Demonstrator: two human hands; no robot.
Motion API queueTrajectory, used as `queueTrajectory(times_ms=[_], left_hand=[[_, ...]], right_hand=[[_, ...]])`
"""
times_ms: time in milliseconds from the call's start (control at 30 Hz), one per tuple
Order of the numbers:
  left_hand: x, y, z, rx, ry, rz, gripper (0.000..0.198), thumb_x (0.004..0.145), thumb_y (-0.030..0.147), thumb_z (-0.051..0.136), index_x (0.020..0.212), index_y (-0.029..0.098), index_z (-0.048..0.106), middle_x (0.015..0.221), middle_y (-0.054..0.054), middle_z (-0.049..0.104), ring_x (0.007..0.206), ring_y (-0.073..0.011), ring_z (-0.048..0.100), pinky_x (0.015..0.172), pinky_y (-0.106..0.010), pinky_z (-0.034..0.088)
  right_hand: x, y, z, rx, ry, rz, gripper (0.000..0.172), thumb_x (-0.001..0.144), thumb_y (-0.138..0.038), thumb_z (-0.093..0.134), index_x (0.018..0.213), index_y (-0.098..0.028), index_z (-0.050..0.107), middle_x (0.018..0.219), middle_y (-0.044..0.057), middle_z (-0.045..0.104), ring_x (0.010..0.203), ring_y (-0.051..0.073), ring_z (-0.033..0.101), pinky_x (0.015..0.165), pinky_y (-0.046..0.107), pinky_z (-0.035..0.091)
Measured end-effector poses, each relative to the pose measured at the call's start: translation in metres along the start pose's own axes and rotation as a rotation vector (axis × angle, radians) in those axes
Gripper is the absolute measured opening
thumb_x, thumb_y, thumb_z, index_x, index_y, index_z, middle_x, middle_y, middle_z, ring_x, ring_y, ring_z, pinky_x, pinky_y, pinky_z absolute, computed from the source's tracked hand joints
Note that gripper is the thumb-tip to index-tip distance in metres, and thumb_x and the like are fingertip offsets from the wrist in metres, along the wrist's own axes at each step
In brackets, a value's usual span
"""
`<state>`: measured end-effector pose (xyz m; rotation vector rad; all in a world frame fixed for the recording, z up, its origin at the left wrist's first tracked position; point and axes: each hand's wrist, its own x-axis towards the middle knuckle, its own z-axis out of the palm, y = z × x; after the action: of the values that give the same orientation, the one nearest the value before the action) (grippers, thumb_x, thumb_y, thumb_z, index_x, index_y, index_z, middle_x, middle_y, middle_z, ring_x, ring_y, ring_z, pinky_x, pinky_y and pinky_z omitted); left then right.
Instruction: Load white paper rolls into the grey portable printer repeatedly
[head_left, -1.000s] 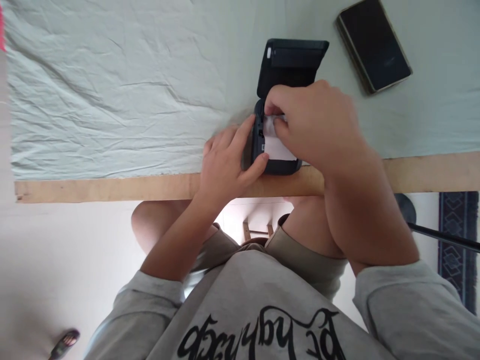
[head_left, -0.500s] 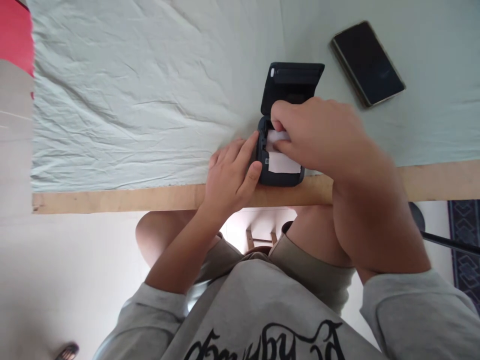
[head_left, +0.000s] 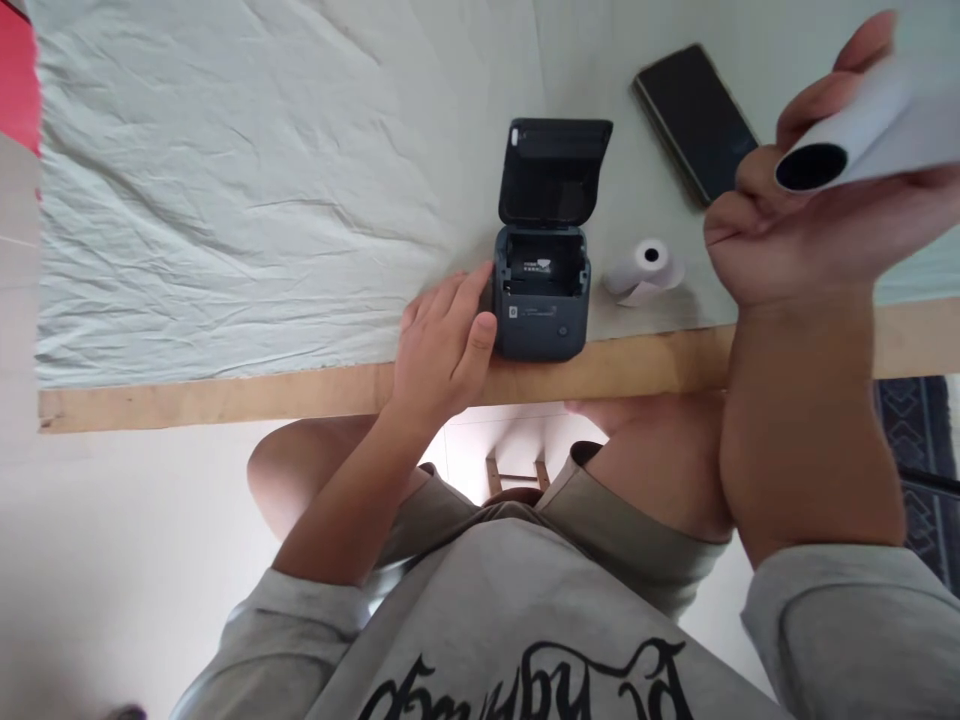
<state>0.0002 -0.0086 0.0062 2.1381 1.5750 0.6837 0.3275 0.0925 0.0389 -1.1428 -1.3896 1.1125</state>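
Note:
A dark portable thermal printer sits near the table's front edge with its lid flipped up. The bare inside of its paper bay shows. My left hand lies with fingers outstretched along the printer's left side, touching it. Raised at the upper right, my right hand has its fingers curled round a white paper roll with a dark hollow core. Loose paper trails from this roll toward the right edge. A smaller white paper roll rests on the cloth just right of the printer.
A dark smartphone lies behind the small roll, partly covered by my right hand. Pale green wrinkled cloth covers the table, and a bare wooden edge runs along the front. Something red shows at far left.
My right hand has left the printer and moved up and right, now holding a paper roll. White paper that covered the bay is gone from it. The smaller roll has come into sight.

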Motion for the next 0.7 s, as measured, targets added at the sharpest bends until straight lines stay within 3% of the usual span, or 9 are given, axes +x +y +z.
queueTrajectory(times_ms=[67,133,233,300,433,500,600,700], left_hand=[[0.000,-0.001,0.001,0.010,0.008,-0.006,0.093,0.109,0.073,0.000,0.159,0.015,0.054,0.154,-0.017,0.065,0.145,-0.0324,0.059,0.118,-0.046,0.041],[0.000,-0.001,0.001,0.012,0.006,-0.009,0.092,0.109,0.073,0.001,0.158,0.015,0.054,0.153,-0.017,0.065,0.142,-0.0336,0.060,0.116,-0.048,0.042],[0.002,-0.002,0.001,0.004,0.022,-0.009,0.092,0.109,0.073,0.004,0.156,0.014,0.057,0.150,-0.019,0.067,0.138,-0.0347,0.063,0.113,-0.049,0.045],[0.004,-0.003,0.001,-0.018,0.039,-0.001,0.092,0.110,0.073,0.005,0.153,0.013,0.060,0.147,-0.019,0.069,0.134,-0.0343,0.065,0.112,-0.049,0.046],[0.007,-0.004,0.000,-0.071,0.064,-0.002,0.088,0.111,0.072,0.007,0.148,0.016,0.064,0.143,-0.016,0.072,0.133,-0.0317,0.066,0.112,-0.048,0.046],[0.007,-0.003,-0.001,-0.065,0.068,-0.004,0.087,0.111,0.073,0.008,0.147,0.018,0.064,0.142,-0.015,0.073,0.132,-0.0313,0.066,0.111,-0.048,0.046],[0.006,-0.003,-0.001,-0.039,0.068,0.003,0.086,0.111,0.073,0.010,0.147,0.017,0.064,0.140,-0.016,0.073,0.130,-0.0327,0.067,0.110,-0.049,0.046],[0.005,-0.003,-0.001,-0.019,0.045,0.005,0.084,0.112,0.070,0.012,0.148,0.013,0.062,0.143,-0.018,0.071,0.133,-0.0326,0.065,0.111,-0.047,0.045]], right_hand=[[0.001,0.015,-0.006,0.128,0.200,0.038,0.057,0.084,-0.069,0.035,0.121,-0.034,0.061,0.115,0.003,0.066,0.056,0.010,0.035,0.048,0.032,0.023],[-0.001,0.024,-0.002,0.031,0.332,0.035,0.050,0.079,-0.068,0.044,0.113,-0.032,0.050,0.090,-0.001,0.052,0.054,0.012,0.027,0.047,0.032,0.021],[-0.008,0.029,0.009,-0.238,0.346,0.008,0.040,0.068,-0.045,0.069,0.101,-0.031,0.050,0.083,-0.003,0.050,0.064,0.014,0.038,0.054,0.030,0.030],[-0.014,0.027,0.010,-0.436,0.253,0.015,0.038,0.062,-0.025,0.080,0.092,-0.028,0.057,0.078,-0.004,0.054,0.067,0.014,0.041,0.063,0.031,0.038],[-0.023,0.025,0.001,-0.806,0.068,-0.021,0.035,0.072,-0.021,0.083,0.103,-0.026,0.067,0.099,0.003,0.067,0.079,0.017,0.055,0.077,0.035,0.049],[-0.025,0.028,-0.005,-0.823,0.077,-0.054,0.053,0.072,-0.022,0.085,0.121,-0.026,0.066,0.111,0.005,0.068,0.090,0.019,0.060,0.084,0.037,0.052],[-0.026,0.036,-0.011,-0.821,0.122,-0.112,0.084,0.073,-0.023,0.083,0.148,-0.027,0.047,0.115,0.006,0.068,0.094,0.021,0.065,0.090,0.040,0.056],[-0.025,0.044,-0.016,-0.827,0.143,-0.190,0.090,0.074,-0.021,0.077,0.154,-0.027,0.038,0.115,0.006,0.071,0.098,0.023,0.068,0.094,0.044,0.058]])
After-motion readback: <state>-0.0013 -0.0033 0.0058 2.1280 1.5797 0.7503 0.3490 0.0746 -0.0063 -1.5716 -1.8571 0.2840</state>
